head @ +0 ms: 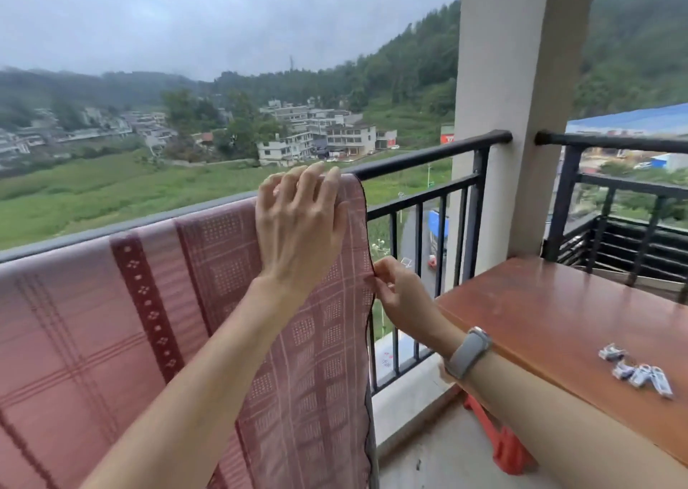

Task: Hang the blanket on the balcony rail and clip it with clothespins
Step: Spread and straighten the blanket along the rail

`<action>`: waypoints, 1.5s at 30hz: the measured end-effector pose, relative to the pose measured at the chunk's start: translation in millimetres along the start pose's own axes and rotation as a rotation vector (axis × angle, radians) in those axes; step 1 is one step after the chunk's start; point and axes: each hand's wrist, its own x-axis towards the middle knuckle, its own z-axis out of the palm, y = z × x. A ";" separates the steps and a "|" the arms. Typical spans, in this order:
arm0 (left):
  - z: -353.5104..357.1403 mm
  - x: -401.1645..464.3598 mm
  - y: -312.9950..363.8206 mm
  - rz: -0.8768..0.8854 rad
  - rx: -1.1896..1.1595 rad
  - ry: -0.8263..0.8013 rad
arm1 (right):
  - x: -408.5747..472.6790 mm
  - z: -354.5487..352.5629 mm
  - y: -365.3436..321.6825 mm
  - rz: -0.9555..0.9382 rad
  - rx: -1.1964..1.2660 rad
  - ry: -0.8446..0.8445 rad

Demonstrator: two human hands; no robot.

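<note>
A pink and dark-red patterned blanket (111, 321) hangs draped over the black balcony rail (428, 151), covering its left stretch. My left hand (298, 220) lies on the blanket's top right corner on the rail, fingers fairly straight. Lower down, my right hand (394, 295) pinches the blanket's dark right edge between thumb and fingers. Several white clothespins (638, 371) lie in a loose group on the brown table (551, 313) at the right, untouched.
A cream pillar (517, 116) stands where the rail ends, with a second rail section (614, 142) beyond it. The table stands close to my right forearm. Something red-orange (502, 444) sits on the floor under the table. A watch is on my right wrist.
</note>
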 end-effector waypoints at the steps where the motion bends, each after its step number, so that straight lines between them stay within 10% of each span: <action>1: 6.0 -6.6 7.5 -0.001 -0.033 0.053 | 0.4 -7.0 4.7 -0.043 0.030 -0.024; 13: 67.5 -138.6 123.0 -0.691 -0.024 -0.024 | 32.2 -27.9 73.4 -0.126 0.462 -0.494; 23: 106.8 -120.2 132.5 -1.007 0.055 0.149 | 53.0 26.9 87.3 0.205 0.793 -0.951; 30: 120.4 -137.7 124.2 -1.033 -0.006 0.377 | 54.0 37.6 105.1 0.126 0.810 -0.882; 45: 130.7 -122.9 182.7 -1.171 0.292 0.340 | 59.7 33.9 171.8 -0.329 0.584 -0.840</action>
